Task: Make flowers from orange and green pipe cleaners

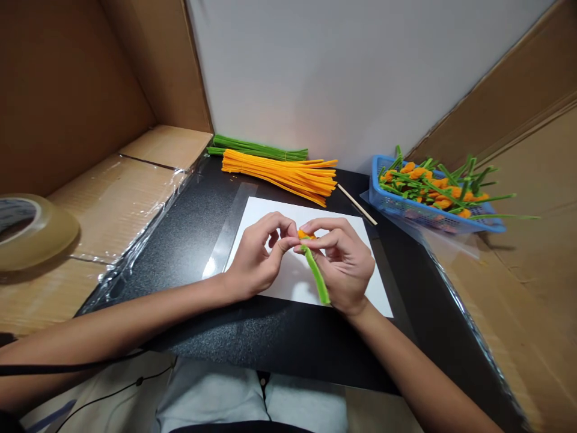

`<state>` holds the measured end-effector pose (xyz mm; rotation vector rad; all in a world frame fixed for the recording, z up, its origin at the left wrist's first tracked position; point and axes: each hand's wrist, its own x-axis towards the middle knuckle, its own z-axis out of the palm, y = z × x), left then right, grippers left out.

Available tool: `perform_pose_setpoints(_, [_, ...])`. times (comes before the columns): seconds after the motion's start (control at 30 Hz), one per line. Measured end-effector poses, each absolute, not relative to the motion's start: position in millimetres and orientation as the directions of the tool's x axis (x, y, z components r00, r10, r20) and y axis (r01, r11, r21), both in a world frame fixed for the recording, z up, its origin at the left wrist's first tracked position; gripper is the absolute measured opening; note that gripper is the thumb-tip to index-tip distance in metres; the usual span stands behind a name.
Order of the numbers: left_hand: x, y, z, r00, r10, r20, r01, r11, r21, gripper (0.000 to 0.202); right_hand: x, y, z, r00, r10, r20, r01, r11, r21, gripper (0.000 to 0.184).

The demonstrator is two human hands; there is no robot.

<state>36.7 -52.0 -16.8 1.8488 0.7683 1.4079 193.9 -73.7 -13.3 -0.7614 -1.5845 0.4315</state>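
Observation:
Over a white sheet of paper (288,282), my two hands meet at a small pipe-cleaner piece. Its orange part (306,235) is mostly covered by my fingers, and a green pipe cleaner (318,276) hangs from it toward me. My right hand (342,255) is closed around the orange part, thumb and fingers pressed together. My left hand (265,252) pinches at the near end of the green pipe cleaner, where it joins the orange part; the exact spot is partly hidden by the fingertips.
Bundles of orange pipe cleaners (279,174) and green pipe cleaners (261,148) lie at the back. A thin wooden stick (357,205) rests right of them. At right stands a blue basket (376,180) of orange-and-green pieces. A tape roll (58,234) sits on cardboard at left.

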Motion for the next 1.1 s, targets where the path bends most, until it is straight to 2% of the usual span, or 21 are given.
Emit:
perform_pose_setpoints(0.1, [35,-49,-20,0.225,0.688,0.69,0.12,-0.722,0.681,0.014,191,-75,-12,0.012,0.729,0.685,0.171,0.673,-0.719,0.016])
perform_pose_setpoints(0.17, [33,-47,-19,0.234,0.687,0.688,0.121,-0.722,0.681,0.014,192,-75,-11,0.017,0.74,0.672,0.135,0.664,-0.735,0.016])
perform_pose_setpoints(0.23, [32,-46,-18,0.246,0.762,0.6,0.072,-0.631,0.772,0.015,193,-73,-9,0.016,0.75,0.661,0.106,0.657,-0.747,0.015])
perform_pose_setpoints(0.33, [32,-44,-18,0.279,0.884,0.375,-0.065,-0.373,0.926,0.022,196,-70,-7,0.011,0.78,0.626,0.068,0.624,-0.779,0.014])
perform_pose_setpoints(0.43, [33,-44,-20,0.333,0.912,0.239,-0.15,-0.199,0.968,0.026,196,-69,-5,0.022,0.825,0.565,0.011,0.565,-0.825,0.012])
perform_pose_setpoints(0.53, [34,-44,-21,0.355,0.905,0.235,-0.217,-0.165,0.962,0.027,196,-68,-6,0.046,0.855,0.517,-0.002,0.518,-0.856,0.008])
perform_pose_setpoints(0.7, [37,-43,-17,0.335,0.922,0.193,-0.254,-0.109,0.961,0.029,200,-62,-9,0.029,0.854,0.519,0.083,0.515,-0.853,0.012])
perform_pose_setpoints(0.93, [33,-37,-19,0.288,0.953,0.097,-0.244,-0.025,0.969,0.032,214,-51,-14,-0.173,0.841,0.513,0.262,0.542,-0.799,0.012])
perform_pose_setpoints(1.1, [34,-36,-26,0.245,0.964,0.101,-0.262,-0.034,0.965,0.037,213,-51,-18,-0.143,0.823,0.55,0.362,0.561,-0.745,0.006])
